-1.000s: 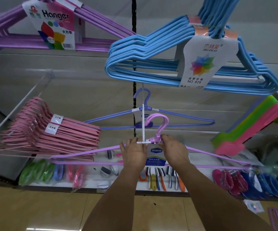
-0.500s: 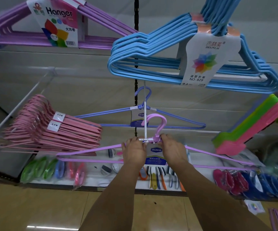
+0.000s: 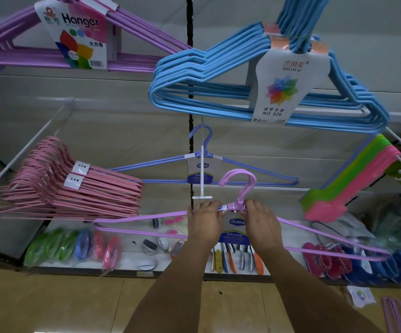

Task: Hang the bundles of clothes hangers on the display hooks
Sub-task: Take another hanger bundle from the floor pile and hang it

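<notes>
I hold a bundle of lilac hangers [image 3: 146,217] level in front of the wall. My left hand [image 3: 204,221] grips its shoulder just left of the neck and my right hand [image 3: 262,222] grips just right of it. The bundle's pink-lilac hook [image 3: 241,181] curves up between my hands. A white display hook [image 3: 202,179] sticks out toward me just above my left hand, its T-shaped tip left of the bundle's hook. A blue-violet hanger bundle [image 3: 242,164] hangs on that hook behind.
A light blue hanger bundle [image 3: 218,92] hangs above, a purple one [image 3: 134,27] at top left. Pink hangers [image 3: 74,188] fill a hook at left; green and pink flat items [image 3: 353,183] hang at right. A shelf [image 3: 132,258] below holds small packaged goods.
The lilac bundle has shifted to the right and slightly down; its hook now sits right of the white display hook's tip instead of against it. Both hands keep their hold.
</notes>
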A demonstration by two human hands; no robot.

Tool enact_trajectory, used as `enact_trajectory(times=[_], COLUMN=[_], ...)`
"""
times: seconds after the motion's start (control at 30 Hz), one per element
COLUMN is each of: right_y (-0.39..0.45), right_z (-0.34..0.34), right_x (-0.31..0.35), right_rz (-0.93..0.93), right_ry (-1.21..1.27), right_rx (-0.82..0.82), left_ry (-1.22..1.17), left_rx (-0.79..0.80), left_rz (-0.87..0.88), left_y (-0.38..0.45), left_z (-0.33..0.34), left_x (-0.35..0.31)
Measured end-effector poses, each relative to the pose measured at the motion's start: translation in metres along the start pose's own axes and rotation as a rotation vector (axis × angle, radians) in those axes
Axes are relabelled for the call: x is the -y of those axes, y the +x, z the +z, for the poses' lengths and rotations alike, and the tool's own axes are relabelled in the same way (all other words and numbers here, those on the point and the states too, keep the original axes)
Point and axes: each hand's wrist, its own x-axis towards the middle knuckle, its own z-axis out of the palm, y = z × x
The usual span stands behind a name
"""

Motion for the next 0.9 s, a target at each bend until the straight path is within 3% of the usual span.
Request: enact_trajectory(times=[0.2,0.4,0.9], right_y=[-0.008,-0.018,0.001], right_z=[0.001,0.002,0.003], right_x=[-0.013,-0.029,-0.031], right_rz=[-0.019,0.038,0.211], right_ry=[-0.031,-0.066,0.113], right_rx=[-0.101,-0.084,-0.273], left_ry=[0.014,-0.046,-0.193], left_rx=[0.054,0.089,-0.024], left_rz=[0.023,0.049,0.119], left_y=[-0.001,-0.001,0.034], left_z=[0.007,0.022,0.021], left_x=[-0.013,-0.027,-0.047])
